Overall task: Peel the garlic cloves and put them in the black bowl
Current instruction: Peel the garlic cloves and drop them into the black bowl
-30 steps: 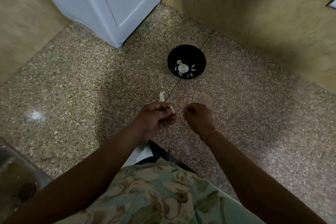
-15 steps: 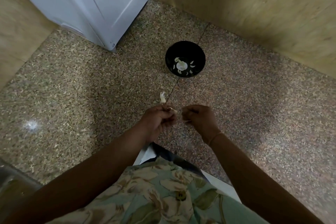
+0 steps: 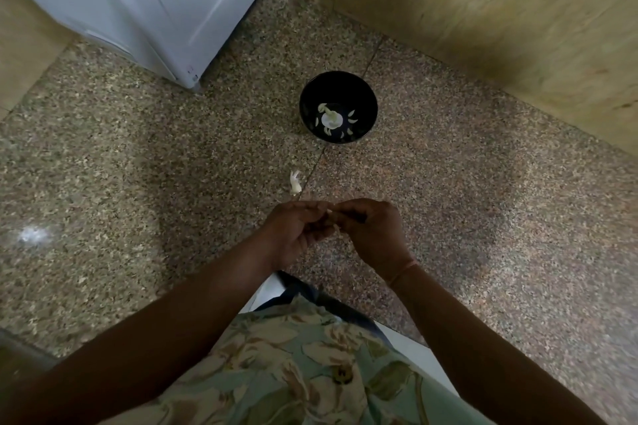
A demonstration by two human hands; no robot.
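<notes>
White appliance [image 3: 155,0]: stands in the far left corner, well apart from the work, with no part in this step.
Speckled stone floor [image 3: 103,166]: serves as the work surface, with a patch of glare at its left.
Left hand [image 3: 293,235]: fingers curled, thumb and fingertips pinching the garlic clove from the left. It looks to be the anchoring hand.
Loose garlic piece [image 3: 295,183]: lies on the floor just beyond the left knuckles, between the hands and the bowl. Whether it is shed skin or an unpeeled clove cannot be told.
Garlic clove [image 3: 330,216]: only a pale sliver shows where the fingertips of both hands meet, held above the floor. How much skin is left on it is hidden.
Black bowl [image 3: 367,97]: sits on the floor straight ahead of the hands, near but apart. Pale peeled cloves [image 3: 331,119] lie in its bottom.
Right hand [image 3: 374,235]: fingers curled, tips pressed together and pinching at the clove, probably at its skin. A thin band circles the wrist.
Wooden panel [image 3: 483,28]: runs along the far right, away from the action.
Step in hand: most likely stripping the papery skin, with the drop into the bowl not yet done.
Doing it well: hold the clove firmly at one end with the left hand, catch a loose edge of skin with the right fingertips, and pull along its length rather than across. Check that no scraps cling before reaching forward to the bowl, and let the skin fall short of the rim.
</notes>
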